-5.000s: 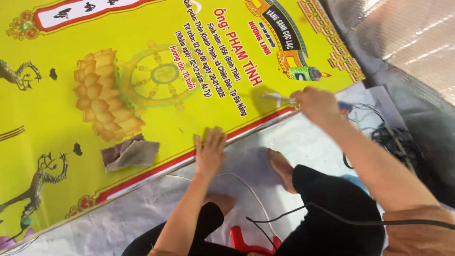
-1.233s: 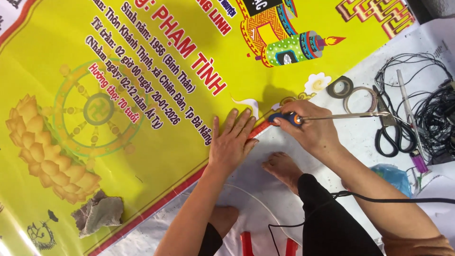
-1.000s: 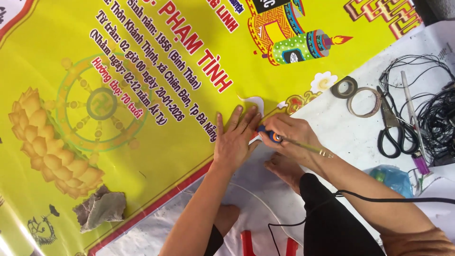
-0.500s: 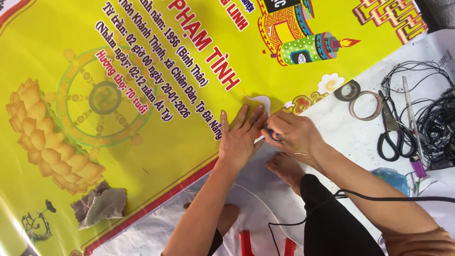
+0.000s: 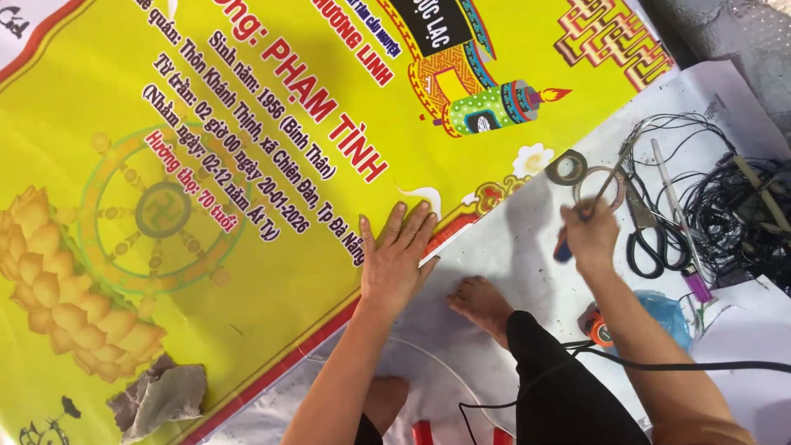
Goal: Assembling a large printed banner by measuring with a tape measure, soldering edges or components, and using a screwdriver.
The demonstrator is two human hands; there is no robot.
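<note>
A thin tool with a blue handle [image 5: 565, 244] is clamped in the grip of the right hand [image 5: 590, 237], its metal tip raised toward the tape rolls [image 5: 568, 167] and scissors [image 5: 644, 231]. The left hand [image 5: 397, 257] is spread flat, fingers apart, on the yellow banner [image 5: 247, 165] at its red edge, seemingly to pin it to the floor. A stone [image 5: 161, 395] weights the banner's lower border. The tool's kind cannot be made out.

A: L hand [image 5: 398, 262]?
B: Flat, fingers spread, on the yellow banner [image 5: 206, 206] by its red edge.
A: R hand [image 5: 589, 237]?
B: Right of it, over the white sheet [image 5: 527, 272], fist round a blue-handled tool [image 5: 581, 221]. Tape rolls [image 5: 585, 177], scissors [image 5: 647, 231], black wires [image 5: 733, 214] just beyond. Bare foot [image 5: 482, 303] between the arms.
</note>
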